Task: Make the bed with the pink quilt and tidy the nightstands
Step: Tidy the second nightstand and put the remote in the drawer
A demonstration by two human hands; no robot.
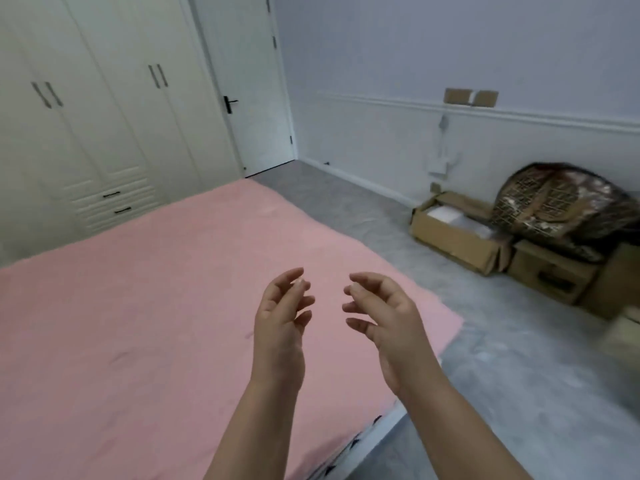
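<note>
there, both hands' grip released, left hand [280, 320] and right hand [384, 317], above pink quilt [138, 323]; white sheets in open cardboard box [453, 233]

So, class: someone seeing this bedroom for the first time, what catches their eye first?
The pink quilt spread flat across the bed fills the left and middle. Above it, the left hand and right hand hover with loose fingers, holding nothing. Cardboard boxes sit on the floor by the right wall.
</note>
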